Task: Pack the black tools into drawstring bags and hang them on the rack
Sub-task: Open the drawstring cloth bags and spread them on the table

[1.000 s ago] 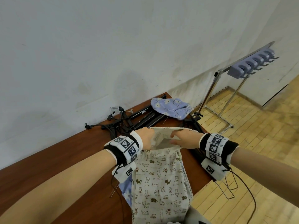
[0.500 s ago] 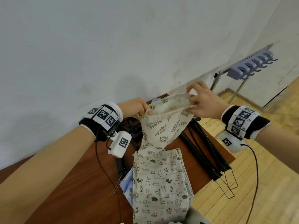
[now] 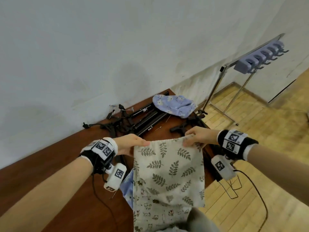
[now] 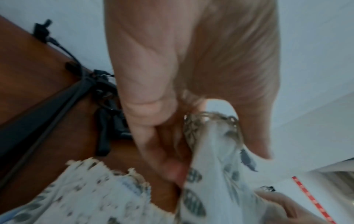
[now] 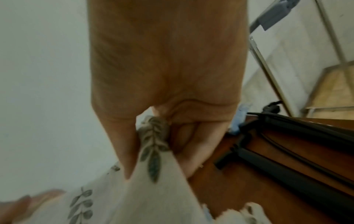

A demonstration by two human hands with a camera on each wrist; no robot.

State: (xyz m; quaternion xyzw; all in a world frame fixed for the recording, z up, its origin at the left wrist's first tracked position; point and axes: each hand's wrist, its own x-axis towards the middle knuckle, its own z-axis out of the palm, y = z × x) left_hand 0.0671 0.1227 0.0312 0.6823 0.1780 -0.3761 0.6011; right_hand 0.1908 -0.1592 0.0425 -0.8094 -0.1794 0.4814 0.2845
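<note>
My left hand [image 3: 129, 145] and right hand [image 3: 199, 137] each pinch a top corner of the leaf-print drawstring bag [image 3: 168, 171], holding it spread above the cat-print bag [image 3: 150, 213]. Beyond, black tools [image 3: 147, 120] lie on the table [image 3: 50, 164]; the rack [image 3: 260, 59] stands farther right.

leaf-print drawstring bag [image 3: 168, 171]: held up, hanging flat | black tools [image 3: 143, 119]: piled on table's far end | rack [image 3: 260, 59]: hooks bare

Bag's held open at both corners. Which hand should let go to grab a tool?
Right hand, probably: a black tool lies just past its fingers. The left hand can hold the leaf bag.
</note>
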